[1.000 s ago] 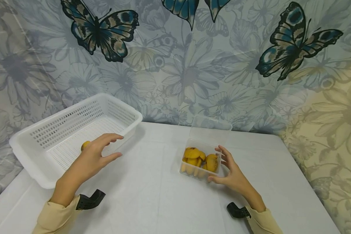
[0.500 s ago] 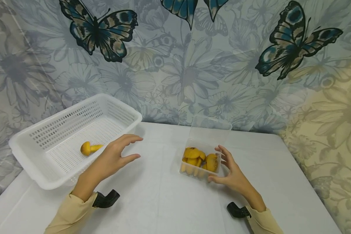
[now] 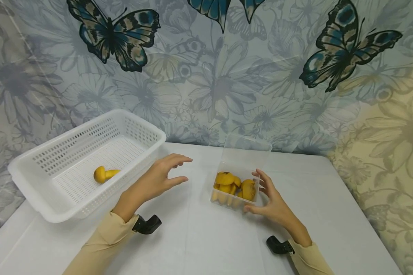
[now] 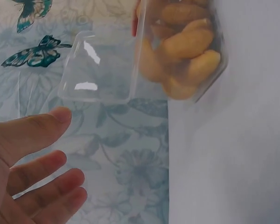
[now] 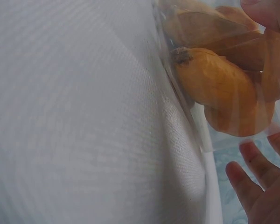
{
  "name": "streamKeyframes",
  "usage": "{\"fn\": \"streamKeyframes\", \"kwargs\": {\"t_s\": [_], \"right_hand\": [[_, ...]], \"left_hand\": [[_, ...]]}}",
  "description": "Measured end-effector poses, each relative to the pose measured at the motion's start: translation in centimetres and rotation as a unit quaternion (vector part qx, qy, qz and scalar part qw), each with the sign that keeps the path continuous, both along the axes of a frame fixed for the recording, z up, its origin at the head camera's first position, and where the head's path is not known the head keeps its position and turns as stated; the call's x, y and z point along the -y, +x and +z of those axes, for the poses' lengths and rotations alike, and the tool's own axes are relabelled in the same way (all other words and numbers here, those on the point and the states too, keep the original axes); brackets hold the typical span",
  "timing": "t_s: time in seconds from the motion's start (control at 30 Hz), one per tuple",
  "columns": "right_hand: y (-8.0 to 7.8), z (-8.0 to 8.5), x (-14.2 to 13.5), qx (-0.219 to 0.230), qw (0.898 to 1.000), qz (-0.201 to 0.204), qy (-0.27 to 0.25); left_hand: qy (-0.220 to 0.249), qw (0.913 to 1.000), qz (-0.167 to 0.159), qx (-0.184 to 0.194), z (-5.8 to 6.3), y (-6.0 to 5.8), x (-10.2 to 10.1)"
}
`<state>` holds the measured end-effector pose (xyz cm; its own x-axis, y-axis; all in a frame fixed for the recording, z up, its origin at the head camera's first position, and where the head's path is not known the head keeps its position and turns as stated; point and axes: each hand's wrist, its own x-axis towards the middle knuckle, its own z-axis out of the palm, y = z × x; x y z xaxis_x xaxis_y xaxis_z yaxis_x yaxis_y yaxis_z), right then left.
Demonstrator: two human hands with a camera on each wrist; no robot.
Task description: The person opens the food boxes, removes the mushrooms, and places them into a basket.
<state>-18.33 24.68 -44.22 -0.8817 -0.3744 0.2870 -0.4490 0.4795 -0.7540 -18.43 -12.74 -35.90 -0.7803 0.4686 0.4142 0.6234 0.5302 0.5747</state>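
Note:
A clear plastic box (image 3: 221, 167) full of yellow mushrooms (image 3: 225, 178) stands on the table, its clear lid (image 3: 246, 145) hinged open toward the back. My right hand (image 3: 272, 202) holds the box at its right side, thumb at the front and fingers behind; the right wrist view shows the thumb (image 5: 266, 11) against the wall. Between basket and box, my left hand (image 3: 155, 179) hovers with thumb and fingers apart, holding nothing. One yellow mushroom (image 3: 100, 175) lies on its side in the white basket (image 3: 124, 149).
A white cloth covers the table (image 3: 206, 236). Behind it hangs a backdrop (image 3: 223, 88) printed with flowers and butterflies. Black wrist devices (image 3: 147, 224) sit at both sleeve cuffs.
My left hand has moved right, out from over the basket toward the box, uncovering the mushroom in the basket. The right hand and the box have stayed put.

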Motion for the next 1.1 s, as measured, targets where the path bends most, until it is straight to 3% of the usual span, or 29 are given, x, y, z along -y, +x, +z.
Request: {"fn": "streamKeyframes", "kwargs": {"t_s": [0.53,1.1], "right_hand": [[-0.1,0.0,0.0,0.003,1.0,0.003,-0.009],[-0.1,-0.1,-0.1,0.0,1.0,0.004,-0.006]], "left_hand": [[-0.019,0.9973,-0.042,0.056,-0.1,-2.4,-4.9],[-0.043,0.99,-0.074,0.112,-0.1,-3.4,-8.3]]}}
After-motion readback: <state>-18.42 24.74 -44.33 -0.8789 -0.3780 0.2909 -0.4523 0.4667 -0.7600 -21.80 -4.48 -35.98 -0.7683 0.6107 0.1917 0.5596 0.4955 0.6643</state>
